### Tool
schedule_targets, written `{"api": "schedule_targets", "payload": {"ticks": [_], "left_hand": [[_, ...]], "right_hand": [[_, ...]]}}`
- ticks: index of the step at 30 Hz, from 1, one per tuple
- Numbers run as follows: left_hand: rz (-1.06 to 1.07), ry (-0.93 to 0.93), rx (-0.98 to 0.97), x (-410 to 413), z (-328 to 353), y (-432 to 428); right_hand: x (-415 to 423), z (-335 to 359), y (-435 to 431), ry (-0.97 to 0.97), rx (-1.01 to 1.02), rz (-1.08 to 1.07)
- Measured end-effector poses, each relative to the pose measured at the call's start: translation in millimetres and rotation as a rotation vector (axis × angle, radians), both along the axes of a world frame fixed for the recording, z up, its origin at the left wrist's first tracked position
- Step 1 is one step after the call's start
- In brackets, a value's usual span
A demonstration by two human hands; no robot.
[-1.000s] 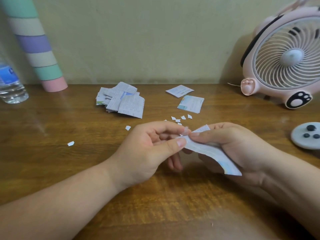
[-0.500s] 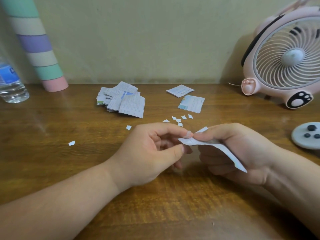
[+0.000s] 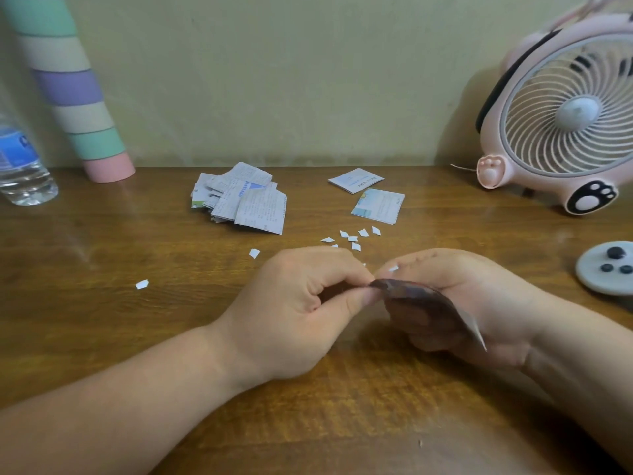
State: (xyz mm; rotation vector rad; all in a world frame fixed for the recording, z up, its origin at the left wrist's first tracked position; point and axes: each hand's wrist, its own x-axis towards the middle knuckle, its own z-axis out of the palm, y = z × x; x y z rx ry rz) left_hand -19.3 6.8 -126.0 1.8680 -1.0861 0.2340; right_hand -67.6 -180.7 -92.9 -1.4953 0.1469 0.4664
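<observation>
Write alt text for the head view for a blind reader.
Both hands pinch a paper slip above a wooden table, the left hand at its tip, the right hand holding the rest. Small scraps, a pile of slips and a pink fan sit behind.

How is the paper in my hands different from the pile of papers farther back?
The held paper is one piece, pinched between the left hand and right hand above the table; the pile is many overlapping pieces lying flat, untouched. The held paper shows a dark, shadowed side; the pile shows white printed faces. Both are paper.
</observation>
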Motion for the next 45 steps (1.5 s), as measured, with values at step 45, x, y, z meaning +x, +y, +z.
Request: {"api": "schedule_targets", "payload": {"ticks": [45], "left_hand": [[-0.108,0.998,-0.400,8.1,8.4,-1.9]], "right_hand": [[-3.1,-10.2,-5.6,-0.904,-0.291,-0.316]]}}
